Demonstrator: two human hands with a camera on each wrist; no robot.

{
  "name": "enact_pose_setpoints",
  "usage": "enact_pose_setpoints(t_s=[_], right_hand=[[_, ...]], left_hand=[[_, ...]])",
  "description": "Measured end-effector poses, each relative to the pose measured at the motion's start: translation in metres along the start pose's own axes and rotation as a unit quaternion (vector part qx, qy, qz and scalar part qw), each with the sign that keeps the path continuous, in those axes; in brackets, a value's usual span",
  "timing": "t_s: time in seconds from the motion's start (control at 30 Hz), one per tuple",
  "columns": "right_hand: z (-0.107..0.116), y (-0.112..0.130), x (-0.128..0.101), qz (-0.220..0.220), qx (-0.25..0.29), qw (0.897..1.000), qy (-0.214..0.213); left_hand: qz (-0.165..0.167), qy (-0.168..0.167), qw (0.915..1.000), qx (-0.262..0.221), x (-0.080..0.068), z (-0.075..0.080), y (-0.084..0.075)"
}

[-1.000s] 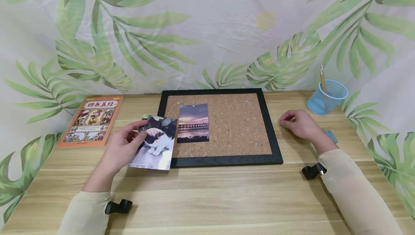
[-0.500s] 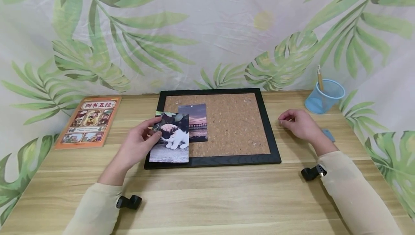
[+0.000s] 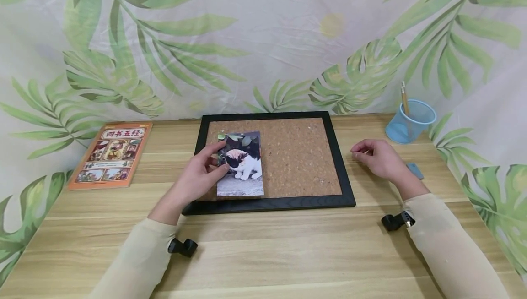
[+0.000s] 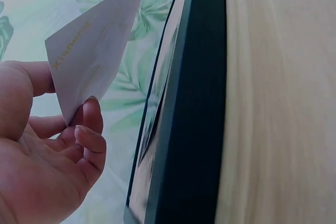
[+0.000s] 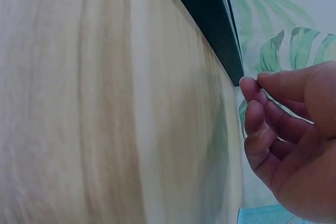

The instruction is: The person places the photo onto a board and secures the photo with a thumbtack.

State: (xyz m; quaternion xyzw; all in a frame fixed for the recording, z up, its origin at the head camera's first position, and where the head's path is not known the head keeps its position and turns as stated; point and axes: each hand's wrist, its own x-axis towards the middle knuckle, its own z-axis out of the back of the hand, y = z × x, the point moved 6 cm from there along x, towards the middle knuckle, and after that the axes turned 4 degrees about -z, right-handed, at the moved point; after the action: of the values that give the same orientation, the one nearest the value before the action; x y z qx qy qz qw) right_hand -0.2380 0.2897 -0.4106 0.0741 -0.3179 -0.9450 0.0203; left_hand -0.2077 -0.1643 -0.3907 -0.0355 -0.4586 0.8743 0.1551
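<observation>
1. Your left hand (image 3: 201,175) pinches the cat photo (image 3: 240,164) by its left edge, holding it over the left part of the cork board (image 3: 300,157).
2. Your right hand (image 3: 376,157) rests on the table (image 3: 263,253) beside the frame, fingertips pinched together; whether they hold anything, I cannot tell.
3. Lay the photo flat and square to the frame before letting go.

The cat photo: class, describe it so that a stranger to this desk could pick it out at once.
Find the black-framed cork board in the middle of the wooden desk. Over its left part, the left hand pinches the cat photo by its left edge. It shows a white, black and orange cat, unlike the orange book lying further left.
</observation>
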Motion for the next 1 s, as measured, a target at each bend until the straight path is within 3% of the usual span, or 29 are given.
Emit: enact_pose_setpoints(t_s=[0.3, 0.73, 1.0], right_hand=[[-0.003, -0.001, -0.002, -0.006, 0.009, 1.000, 0.009], [-0.006, -0.001, -0.004, -0.010, 0.011, 1.000, 0.010], [-0.008, 0.003, -0.006, 0.006, 0.022, 1.000, 0.010]], left_hand=[[-0.022, 0.027, 0.9994, -0.004, 0.019, -0.026, -0.017], [-0.012, 0.061, 0.9974, -0.036, 0.049, -0.063, -0.036], [-0.008, 0.070, 0.9968, -0.038, 0.069, -0.083, -0.038]])
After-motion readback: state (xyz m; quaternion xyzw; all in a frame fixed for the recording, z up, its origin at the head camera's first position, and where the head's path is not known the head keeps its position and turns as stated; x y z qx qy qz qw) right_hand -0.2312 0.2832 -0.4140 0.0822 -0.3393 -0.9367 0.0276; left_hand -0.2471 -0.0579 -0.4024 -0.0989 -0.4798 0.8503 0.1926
